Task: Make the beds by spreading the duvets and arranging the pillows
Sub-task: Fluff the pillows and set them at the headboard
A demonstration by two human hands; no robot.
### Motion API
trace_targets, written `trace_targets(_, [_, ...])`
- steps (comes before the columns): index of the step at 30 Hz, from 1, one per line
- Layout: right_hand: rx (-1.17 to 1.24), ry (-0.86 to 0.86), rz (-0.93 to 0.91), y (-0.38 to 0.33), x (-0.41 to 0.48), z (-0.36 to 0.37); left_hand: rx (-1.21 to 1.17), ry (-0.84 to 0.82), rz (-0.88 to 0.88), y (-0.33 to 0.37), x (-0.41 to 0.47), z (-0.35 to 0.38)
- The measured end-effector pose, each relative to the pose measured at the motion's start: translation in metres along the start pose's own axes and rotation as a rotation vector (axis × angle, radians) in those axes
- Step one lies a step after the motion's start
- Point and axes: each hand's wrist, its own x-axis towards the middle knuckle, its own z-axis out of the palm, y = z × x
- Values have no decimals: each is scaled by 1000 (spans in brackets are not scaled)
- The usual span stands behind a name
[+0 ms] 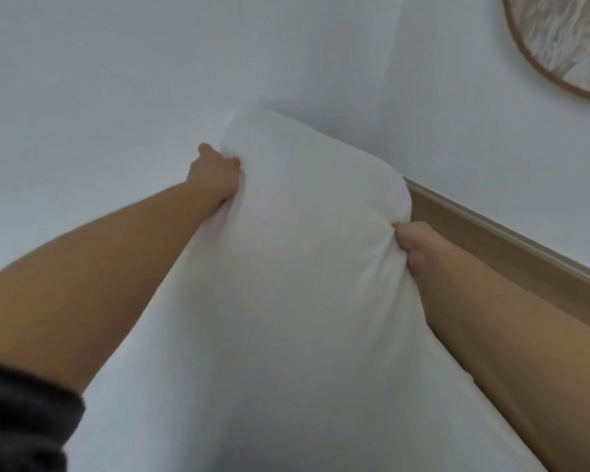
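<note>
Two grips are holding one white pillow (304,240) in the middle of the frame. At the lower left a dark sleeve (21,420) is showing. Its bare forearm is reaching up to the left grip (218,175), whose fingers are curling into the pillow's left edge and bunching the fabric. The pillow is stretching from the bottom edge up to the frame's centre, against pale surfaces; whether the one at the upper left is wall or bedding I cannot tell. At centre right the right grip (414,247) is pinching the pillow's right edge, with creases radiating from it. Just beyond, a wooden headboard (511,267) is running toward the lower right, and a round framed wall piece (566,46) is hanging at the upper right. The pillow-arranging step seems to be under way. The next move is probably calling for settling the pillow against the headboard and letting go of both sides evenly.
</note>
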Motion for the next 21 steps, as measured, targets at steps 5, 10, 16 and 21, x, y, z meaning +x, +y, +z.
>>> trace_targets(5, [342, -134, 235, 41, -13, 140, 456, -42, 108, -31, 71, -18])
trace_targets(10, [120, -469, 455, 149, -41, 220, 795, -414, 45, -193, 14, 65])
trace_targets(16, [-34, -473, 378, 176, -22, 254, 840, -377, 219, -263, 9, 75])
trace_targets(21, [-208, -339, 339, 179, -4, 256, 894, -359, 292, -262, 0, 74])
